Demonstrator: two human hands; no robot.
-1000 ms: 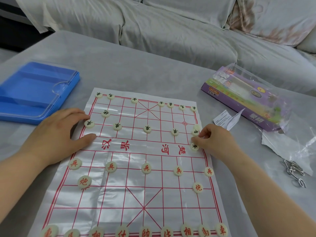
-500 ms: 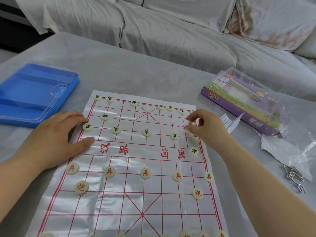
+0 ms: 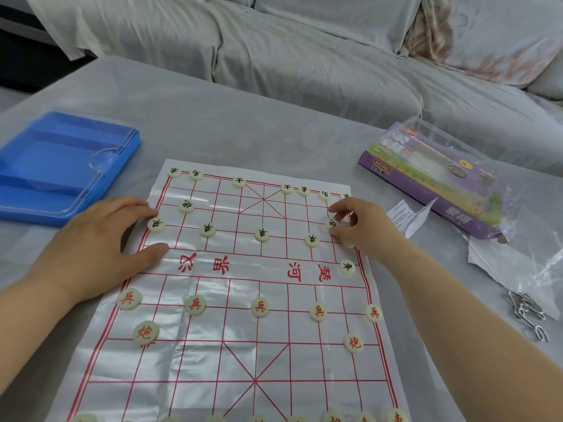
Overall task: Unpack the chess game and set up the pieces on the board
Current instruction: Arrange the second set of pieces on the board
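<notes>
Board [image 3: 213, 360] lengthwise toward sofa [image 3: 304, 56]

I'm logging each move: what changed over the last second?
The right hand moved from the river line toward the far side and now pinches a black-lettered piece. The river-edge piece it was touching lies released. The left hand stayed resting on the left edge of the board.

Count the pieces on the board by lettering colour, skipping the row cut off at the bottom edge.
black pieces: 14, one of them pinched in the right hand
red pieces: 7
total: 21, though the right hand may hide another
</notes>
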